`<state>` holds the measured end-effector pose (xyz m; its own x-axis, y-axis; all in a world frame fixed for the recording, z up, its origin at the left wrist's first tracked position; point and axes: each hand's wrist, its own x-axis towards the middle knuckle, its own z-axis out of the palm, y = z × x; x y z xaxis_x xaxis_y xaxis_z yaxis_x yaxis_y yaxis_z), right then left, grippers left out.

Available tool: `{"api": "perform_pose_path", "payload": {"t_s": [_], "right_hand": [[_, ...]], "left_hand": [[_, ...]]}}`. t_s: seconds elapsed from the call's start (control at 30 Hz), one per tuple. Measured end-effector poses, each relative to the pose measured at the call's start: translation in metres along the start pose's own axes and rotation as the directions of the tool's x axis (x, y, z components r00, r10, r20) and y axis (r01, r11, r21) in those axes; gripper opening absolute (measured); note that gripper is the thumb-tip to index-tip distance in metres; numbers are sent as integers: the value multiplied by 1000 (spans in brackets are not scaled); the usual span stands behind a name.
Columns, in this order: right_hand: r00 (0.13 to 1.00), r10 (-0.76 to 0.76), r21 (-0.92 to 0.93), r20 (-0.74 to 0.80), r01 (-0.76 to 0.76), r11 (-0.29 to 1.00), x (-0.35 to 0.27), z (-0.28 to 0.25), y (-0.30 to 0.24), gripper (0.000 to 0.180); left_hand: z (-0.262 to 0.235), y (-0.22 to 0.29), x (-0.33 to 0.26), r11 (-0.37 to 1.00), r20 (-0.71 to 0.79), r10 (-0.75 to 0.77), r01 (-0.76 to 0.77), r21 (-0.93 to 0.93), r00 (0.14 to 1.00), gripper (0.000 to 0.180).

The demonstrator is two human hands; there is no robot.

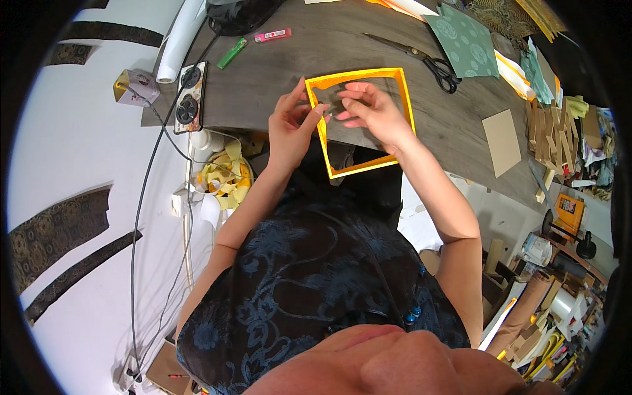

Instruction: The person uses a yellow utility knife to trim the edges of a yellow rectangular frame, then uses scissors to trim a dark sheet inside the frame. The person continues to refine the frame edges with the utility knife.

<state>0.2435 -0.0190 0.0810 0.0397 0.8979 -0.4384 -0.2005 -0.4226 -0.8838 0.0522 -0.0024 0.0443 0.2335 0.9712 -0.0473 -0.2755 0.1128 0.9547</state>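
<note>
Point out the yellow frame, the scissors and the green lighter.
yellow frame (406,99): head view, on its right side strip.
scissors (440,69): head view, on the black handles.
green lighter (232,53): head view, on the middle of its body.

Black scissors (428,59) lie on my grey table (329,39), w/ a green patterned paper sheet (464,43) just beside them. Green lighter (232,52) & pink lighter (272,35) near the far edge, white paper roll (179,41) at left. Bin of yellow scraps (222,179) below the table edge. Brown card (501,141) at right.
</note>
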Motion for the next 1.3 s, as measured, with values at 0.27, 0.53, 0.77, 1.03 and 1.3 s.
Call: {"api": "perform_pose_path", "payload": {"t_s": [0.27,0.53,0.77,1.03,1.3], "right_hand": [[993,10,257,115,-39,966,35,-1,17,21],[988,117,368,100,-146,918,37,-4,24,20],[972,182,374,145,-224,900,48,-9,22,17],[958,180,135,224,-213,968,10,-36,-19,21],[765,-636,-992,98,21,-128,38,-189,-51,46]], "left_hand": [[6,-9,7,991,66,130,-131,9,989,62],[7,-18,13,932,-40,180,-157,328,983,51],[1,-7,27,349,172,607,-455,820,776,44],[-3,-4,39,273,291,597,-530,803,748,23],[-15,3,29,455,255,488,-492,742,835,27]]}}
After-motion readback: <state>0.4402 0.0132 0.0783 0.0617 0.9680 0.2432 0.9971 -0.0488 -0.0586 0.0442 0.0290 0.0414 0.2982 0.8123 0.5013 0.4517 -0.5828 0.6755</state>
